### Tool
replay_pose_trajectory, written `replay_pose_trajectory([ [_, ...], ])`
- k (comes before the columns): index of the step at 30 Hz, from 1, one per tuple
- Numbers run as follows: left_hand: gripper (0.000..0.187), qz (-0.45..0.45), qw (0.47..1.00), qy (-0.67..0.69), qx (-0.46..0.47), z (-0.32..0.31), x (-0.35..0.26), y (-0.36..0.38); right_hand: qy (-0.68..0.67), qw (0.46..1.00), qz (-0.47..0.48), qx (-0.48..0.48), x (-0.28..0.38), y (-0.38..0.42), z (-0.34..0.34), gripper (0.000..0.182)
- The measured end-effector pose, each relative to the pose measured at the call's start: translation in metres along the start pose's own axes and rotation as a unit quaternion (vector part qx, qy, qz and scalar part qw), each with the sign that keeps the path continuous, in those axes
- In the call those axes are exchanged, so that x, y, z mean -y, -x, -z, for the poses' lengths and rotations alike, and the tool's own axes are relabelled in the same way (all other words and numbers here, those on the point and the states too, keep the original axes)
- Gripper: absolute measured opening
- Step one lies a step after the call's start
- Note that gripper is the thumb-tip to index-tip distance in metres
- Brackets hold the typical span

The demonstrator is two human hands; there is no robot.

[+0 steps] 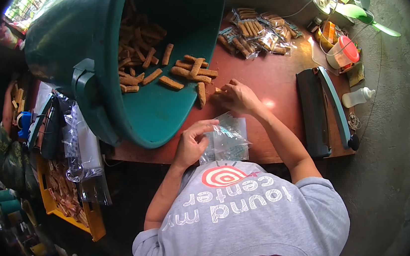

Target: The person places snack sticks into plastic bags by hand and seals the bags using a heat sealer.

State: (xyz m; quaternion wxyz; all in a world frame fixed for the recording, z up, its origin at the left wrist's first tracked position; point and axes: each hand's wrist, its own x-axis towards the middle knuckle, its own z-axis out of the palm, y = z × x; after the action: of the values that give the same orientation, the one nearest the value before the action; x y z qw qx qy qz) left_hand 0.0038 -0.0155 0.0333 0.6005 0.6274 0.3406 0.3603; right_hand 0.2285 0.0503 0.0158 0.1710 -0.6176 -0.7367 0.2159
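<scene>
On the red table (277,140), my left hand (192,144) pinches the edge of a clear plastic bag (227,138) near the table's front edge. My right hand (242,97) is just above and right of the bag, its fingers closed on a brown stick (220,92) that is mostly hidden by them. A big green tub (149,119) lies on its side to the left, with many brown sticks (170,83) inside and near its rim. One stick (202,94) stands out by the rim, close to my right hand.
Filled clear packets (254,30) are heaped at the back. A long sealer (319,111), a white bottle (357,97) and a red-lidded container (344,52) are on the right. A yellow crate (94,220) with packets stands lower left. Part of another person's arm (9,106) shows at far left.
</scene>
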Motion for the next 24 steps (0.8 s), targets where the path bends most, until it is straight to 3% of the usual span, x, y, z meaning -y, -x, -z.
replay_pose_trajectory([
  [2, 0.029, 0.011, 1.0, -0.006, 0.0, 0.0, -0.004, 0.0, -0.03, 0.987, 0.149, 0.049, -0.002, -0.01, 0.001, 0.029],
  [3, 0.031, -0.01, 1.0, -0.016, 0.002, -0.001, -0.005, 0.0, -0.03, 0.987, 0.15, 0.05, 0.004, -0.011, 0.002, 0.029],
  [5, 0.033, -0.03, 0.999, -0.025, 0.007, -0.003, -0.004, -0.001, 0.037, 0.963, 0.262, -0.039, 0.02, -0.012, 0.001, 0.027],
  [8, 0.027, -0.074, 0.996, -0.046, 0.011, -0.004, 0.0, -0.002, 0.057, 0.946, 0.319, 0.008, 0.017, -0.024, -0.003, 0.025],
  [11, 0.028, -0.067, 0.997, -0.03, 0.001, -0.003, -0.005, 0.002, 0.043, 0.952, 0.302, 0.036, 0.012, -0.021, 0.001, 0.027],
  [13, 0.028, -0.002, 1.0, -0.01, 0.006, 0.0, -0.001, 0.005, 0.057, 0.954, 0.286, 0.07, 0.001, -0.014, 0.0, 0.031],
  [15, 0.029, -0.023, 1.0, -0.015, 0.002, 0.0, 0.004, 0.004, 0.071, 0.956, 0.266, 0.105, -0.004, -0.008, -0.002, 0.035],
  [20, 0.032, -0.035, 0.999, -0.005, 0.005, -0.002, 0.002, 0.002, -0.006, 0.97, 0.242, 0.024, -0.004, -0.006, -0.013, 0.04],
  [24, 0.027, -0.04, 0.999, -0.008, 0.008, -0.003, -0.002, 0.0, -0.006, 0.974, 0.224, 0.028, 0.003, -0.003, -0.012, 0.04],
])
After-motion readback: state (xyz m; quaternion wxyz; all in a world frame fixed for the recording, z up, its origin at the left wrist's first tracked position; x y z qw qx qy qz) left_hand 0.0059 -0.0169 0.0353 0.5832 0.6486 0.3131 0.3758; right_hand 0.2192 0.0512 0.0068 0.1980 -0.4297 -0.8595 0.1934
